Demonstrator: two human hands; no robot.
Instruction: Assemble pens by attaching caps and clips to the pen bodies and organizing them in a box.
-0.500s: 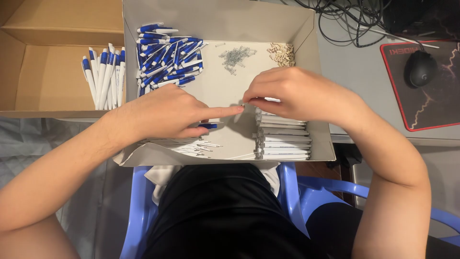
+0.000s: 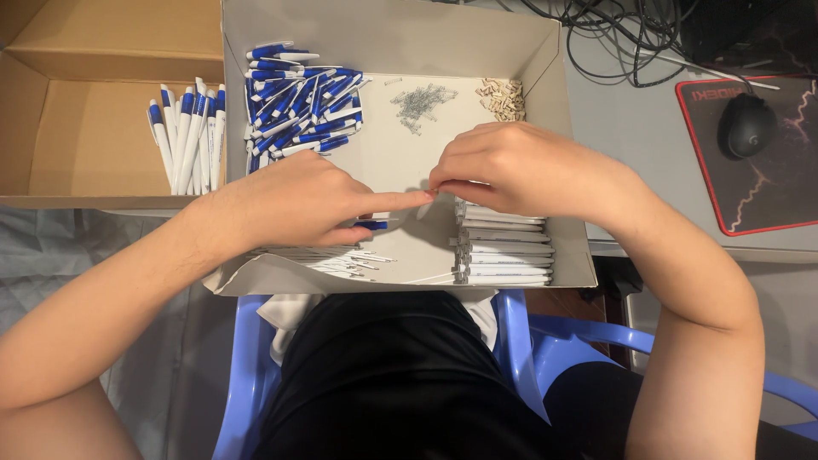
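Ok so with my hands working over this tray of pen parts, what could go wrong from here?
The small part pinched between the left hand and right hand could slip and get lost among the loose pieces. The right hand hangs right over the white barrels stacked below it, so a nudge might topple them. The springs lie loose near the blue pen parts and could scatter if the grey tray is bumped.

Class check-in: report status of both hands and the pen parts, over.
Left hand pinching a blue pen part. Right hand on a white barrel. Fingertips meeting over the tray. Nothing in the way.
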